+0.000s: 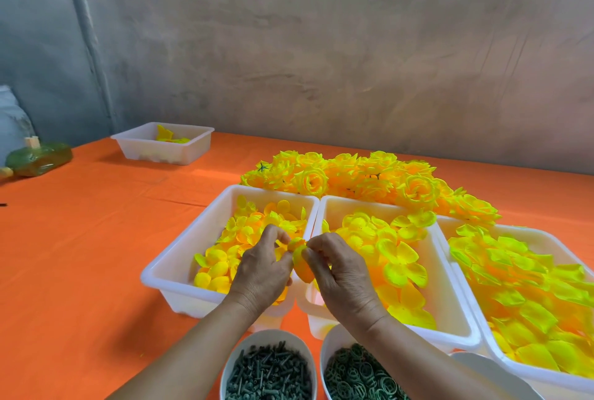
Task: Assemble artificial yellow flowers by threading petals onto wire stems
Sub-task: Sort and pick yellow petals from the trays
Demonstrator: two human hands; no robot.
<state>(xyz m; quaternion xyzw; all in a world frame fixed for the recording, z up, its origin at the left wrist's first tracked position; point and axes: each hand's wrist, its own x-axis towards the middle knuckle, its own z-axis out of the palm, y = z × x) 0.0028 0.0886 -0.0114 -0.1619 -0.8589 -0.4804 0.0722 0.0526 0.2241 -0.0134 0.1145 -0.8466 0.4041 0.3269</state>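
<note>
both hands meet above the white trays: the left hand [262, 266] and right hand [340, 271] pinch a small yellow petal cluster [300, 255] between their fingertips. three trays [180, 258] hold loose yellow petals [398, 255]; finished yellow flowers [363, 176] lie behind on the orange tablecloth [80, 255].

A rough, mottled grey-brown wall [321, 46] fills the back, turning bluish grey at the left, where a pale vertical strip [84, 30], perhaps a pipe, runs down it. Below, the surface [80, 255] wears an orange cloth [96, 319] with faint creases, evenly lit by soft light
</note>
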